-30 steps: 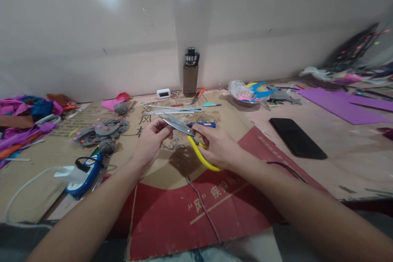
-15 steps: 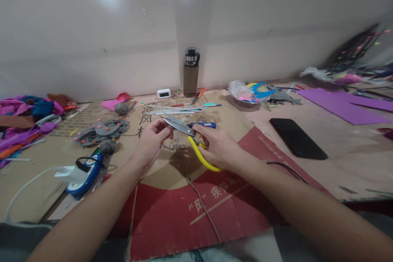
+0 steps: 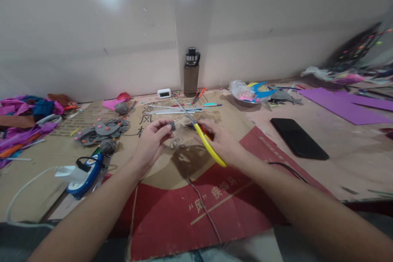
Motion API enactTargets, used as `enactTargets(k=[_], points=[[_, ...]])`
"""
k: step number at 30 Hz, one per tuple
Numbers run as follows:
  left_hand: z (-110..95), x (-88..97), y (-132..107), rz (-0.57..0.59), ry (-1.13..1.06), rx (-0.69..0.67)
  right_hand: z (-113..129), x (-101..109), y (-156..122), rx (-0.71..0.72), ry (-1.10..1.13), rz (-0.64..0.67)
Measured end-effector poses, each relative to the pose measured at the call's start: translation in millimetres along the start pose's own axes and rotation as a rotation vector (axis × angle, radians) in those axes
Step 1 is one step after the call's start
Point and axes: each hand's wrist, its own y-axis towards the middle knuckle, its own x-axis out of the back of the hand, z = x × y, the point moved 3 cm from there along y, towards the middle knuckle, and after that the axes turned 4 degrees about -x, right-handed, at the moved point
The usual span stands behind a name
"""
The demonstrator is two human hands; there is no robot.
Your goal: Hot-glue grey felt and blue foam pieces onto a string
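Observation:
Between the thumb and forefinger of my left hand (image 3: 155, 137) is a small dark grey piece (image 3: 172, 125), which looks like the grey material lying to the left. My right hand (image 3: 219, 139) grips a pair of scissors (image 3: 208, 145) with yellow handles. Their blades point up and away to the left, apart from the grey piece. Both hands hover above a cardboard sheet (image 3: 159, 217) with a red printed part. A strand of grey yarn (image 3: 202, 202) runs over the cardboard towards me, with a loose tangle of it below my hands.
To the left are grey cut pieces with coloured pins (image 3: 102, 129), a ball of grey yarn (image 3: 107, 146) and a blue power strip (image 3: 89, 176). A black phone (image 3: 297, 138) lies right. At the back stand a bottle (image 3: 191, 73) and a bowl (image 3: 250, 100) of scraps.
The scissors have swung away from my left hand, from pointing left across to it to pointing up and away. The grey piece now shows at my left fingertips.

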Motion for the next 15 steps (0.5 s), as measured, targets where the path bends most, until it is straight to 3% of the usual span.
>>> enactTargets(k=[5,9,15], points=[[-1,-1.6,2,-0.006,-0.047,0.051,4,2,0,0.067,0.016,-0.016],[-1,0.9,6,-0.008,-0.101,0.033,9,0,-4,0.171,-0.142,-0.004],[3,9.0,11,-0.042,-0.153,0.018,8,-4,-7,0.21,-0.409,-0.025]])
